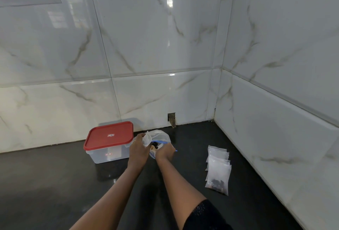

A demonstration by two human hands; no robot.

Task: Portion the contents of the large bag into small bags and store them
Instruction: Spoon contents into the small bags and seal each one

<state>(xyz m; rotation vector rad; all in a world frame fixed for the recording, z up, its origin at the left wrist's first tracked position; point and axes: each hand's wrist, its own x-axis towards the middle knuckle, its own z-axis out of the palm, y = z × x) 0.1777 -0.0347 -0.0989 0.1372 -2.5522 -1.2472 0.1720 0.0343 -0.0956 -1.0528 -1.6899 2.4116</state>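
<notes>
When read against the task, head view best taken as the portioning step, midway rather than at either end: large bag point(158, 136) of translucent plastic with a blue zip strip point(159, 142), standing on the dark worktop point(55, 183) near the tiled back wall point(146, 46), just to the right of a clear container point(108, 153) closed by a red lid point(110, 136), dark pieces point(155, 144) visible in its open mouth. Small bags point(218, 165) lying in an overlapping row well to the right, apart from both hands; nearest of them already loaded with dark contents at its lower end, fill of the others too faint to judge. Left hand point(138, 142) raised at the bag's left side, fingers closed on a gathered fold of its plastic, holding the mouth up and open. Right hand point(165, 151) lower, knuckles toward the camera, laid at the near rim beside the zip strip; fingers hidden behind the back of the hand, so impossible to tell whether pinching the rim, closing on the contents or simply resting. Both forearms extended forward and converging on the bag, a dark sleeve point(201, 215) showing at the right elbow. Next move, by judgement: draw out a portion without letting the mouth collapse, then fetch an unfilled small bag from the row; container lid to be lifted only at the storing stage.
</notes>
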